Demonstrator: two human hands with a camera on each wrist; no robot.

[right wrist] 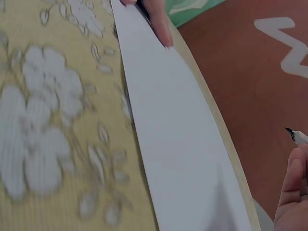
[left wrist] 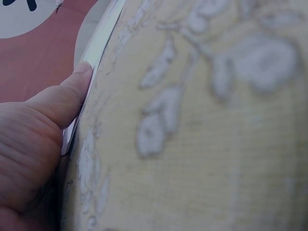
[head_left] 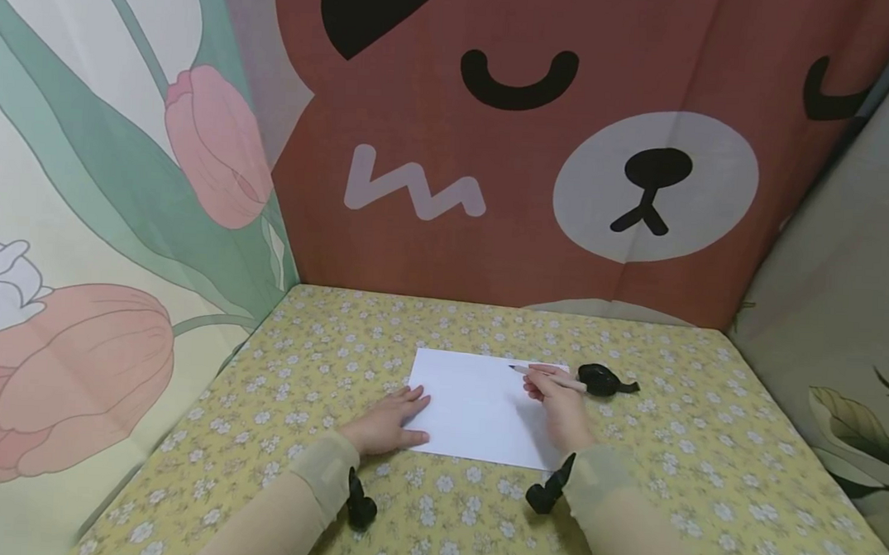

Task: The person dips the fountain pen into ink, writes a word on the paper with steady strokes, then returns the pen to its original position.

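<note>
A sheet of white paper (head_left: 476,407) lies flat on the flowered cloth. My left hand (head_left: 388,421) rests on its left edge with fingers spread, and the left wrist view shows the thumb (left wrist: 72,94) along the paper's edge. Above the right part of the sheet, my right hand (head_left: 558,402) pinches a pale pencil (head_left: 570,384) with a dark pointed tip aimed left. In the right wrist view the pencil's tip (right wrist: 290,133) stands apart from the paper. I see no marks on the sheet.
Just right of the paper lies a shiny black rounded object (head_left: 600,380) with a short tail; its kind is unclear. The yellow flowered cloth (head_left: 675,453) covers the table. Behind it hangs a brown bear-print backdrop (head_left: 416,251), with printed curtains at both sides.
</note>
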